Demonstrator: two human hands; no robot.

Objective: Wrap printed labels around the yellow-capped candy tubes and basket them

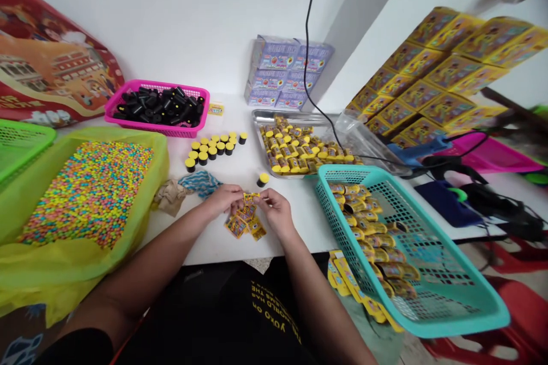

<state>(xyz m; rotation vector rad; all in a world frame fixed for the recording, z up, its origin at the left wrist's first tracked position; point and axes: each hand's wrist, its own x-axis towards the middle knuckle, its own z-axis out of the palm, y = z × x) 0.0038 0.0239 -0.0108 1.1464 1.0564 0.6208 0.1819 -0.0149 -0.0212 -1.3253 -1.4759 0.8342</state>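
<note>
A small yellow printed wrapper is pinched at its two sides between my left hand and my right hand. Below it on the white table, several more flat printed wrappers lie loosely overlapped. Just beyond my right fingers stands one black canister with a yellow lid. Several similar lidded canisters are grouped upright farther back to the left. A blue-striped cloth and a crumpled brown cloth rest left of my left hand.
A yellow-lined bin of colourful candies is at left; a pink basket of black canisters stands behind. Wrapped canisters fill a metal tray and part of a teal basket. A black cable hangs over the tray. Boxes are stacked at right.
</note>
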